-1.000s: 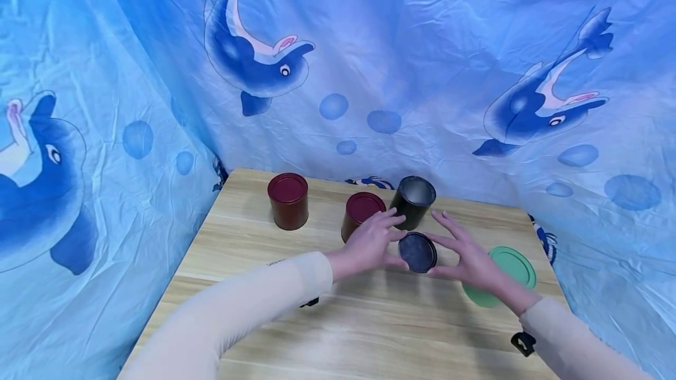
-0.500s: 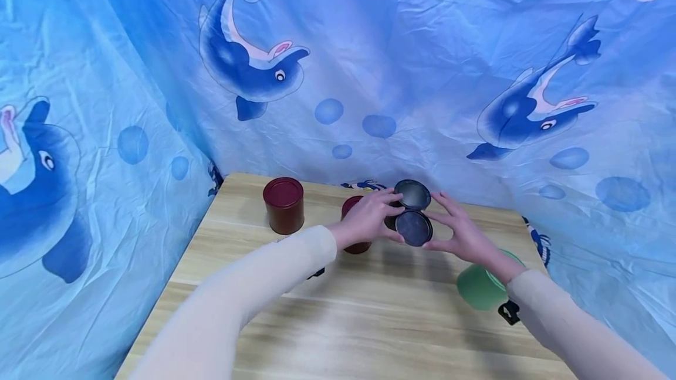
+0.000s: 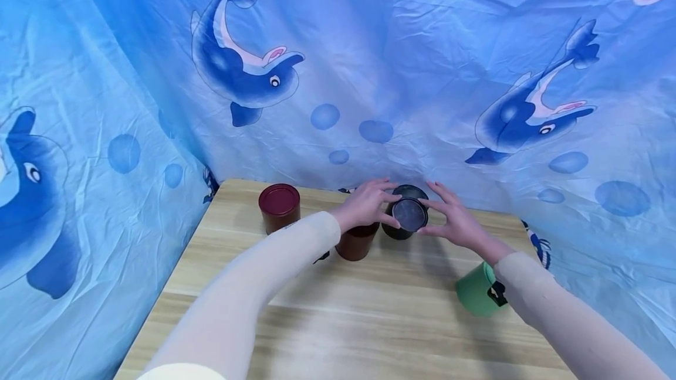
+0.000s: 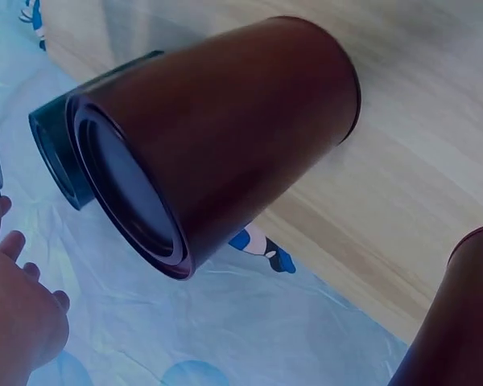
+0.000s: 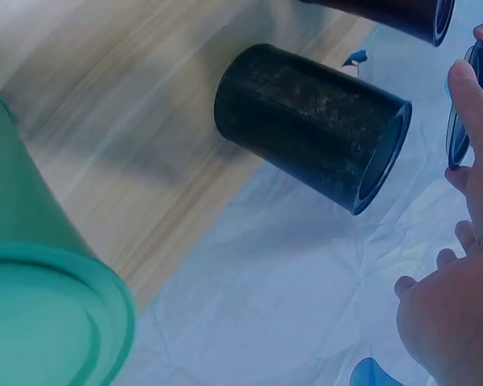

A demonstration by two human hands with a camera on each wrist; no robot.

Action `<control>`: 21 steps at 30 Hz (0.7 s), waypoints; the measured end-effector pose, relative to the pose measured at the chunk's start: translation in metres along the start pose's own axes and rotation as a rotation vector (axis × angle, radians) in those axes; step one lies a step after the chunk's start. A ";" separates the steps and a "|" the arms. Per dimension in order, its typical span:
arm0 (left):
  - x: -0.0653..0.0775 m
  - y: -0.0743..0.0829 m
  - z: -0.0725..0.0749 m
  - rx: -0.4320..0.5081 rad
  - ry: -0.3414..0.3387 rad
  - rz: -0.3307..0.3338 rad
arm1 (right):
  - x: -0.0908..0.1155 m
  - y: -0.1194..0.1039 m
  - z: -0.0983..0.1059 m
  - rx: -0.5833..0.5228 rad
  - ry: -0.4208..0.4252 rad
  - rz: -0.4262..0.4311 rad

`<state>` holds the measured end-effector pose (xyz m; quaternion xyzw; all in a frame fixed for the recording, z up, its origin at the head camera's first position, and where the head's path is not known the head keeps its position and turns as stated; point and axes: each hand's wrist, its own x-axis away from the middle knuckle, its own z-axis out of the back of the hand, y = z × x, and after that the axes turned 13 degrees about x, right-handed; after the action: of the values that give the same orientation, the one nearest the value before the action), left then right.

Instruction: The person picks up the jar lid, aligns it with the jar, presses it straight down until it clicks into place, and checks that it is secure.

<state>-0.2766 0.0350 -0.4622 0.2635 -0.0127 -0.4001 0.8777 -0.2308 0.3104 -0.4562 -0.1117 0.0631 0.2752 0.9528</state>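
Observation:
Both my left hand [image 3: 364, 207] and my right hand [image 3: 458, 224] hold a round black lid [image 3: 409, 214] by opposite edges, between thumb and fingers. In the head view the lid overlaps the uncovered top of a black can [image 3: 393, 231]. From the right wrist, the lid is seen edge-on, apart from the can and above its open rim. Only part of the left hand shows in the left wrist view, so its grip is hidden there. Under the left wrist stands a dark red can [image 4: 241, 121] with its lid on.
Another lidded dark red can [image 3: 280, 207] stands at the back left of the wooden table [image 3: 369, 321]. A green lidded can [image 3: 477, 291] is below my right forearm. Right behind the table hangs a blue dolphin-print cloth [image 3: 338, 75].
Both hands have carried the black lid away from me, from in front of the black can to over its top. The cans have stayed standing on the table.

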 end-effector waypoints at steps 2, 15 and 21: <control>-0.004 -0.003 0.001 -0.005 -0.006 -0.009 | -0.003 0.002 0.001 -0.002 -0.006 -0.003; -0.022 -0.016 0.006 0.028 -0.093 0.033 | -0.021 0.018 0.003 0.010 -0.075 -0.017; -0.035 -0.023 0.002 0.034 -0.132 0.063 | -0.027 0.029 0.002 -0.009 -0.129 -0.042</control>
<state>-0.3173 0.0465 -0.4644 0.2507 -0.0858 -0.3884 0.8826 -0.2688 0.3206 -0.4542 -0.0994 -0.0023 0.2620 0.9599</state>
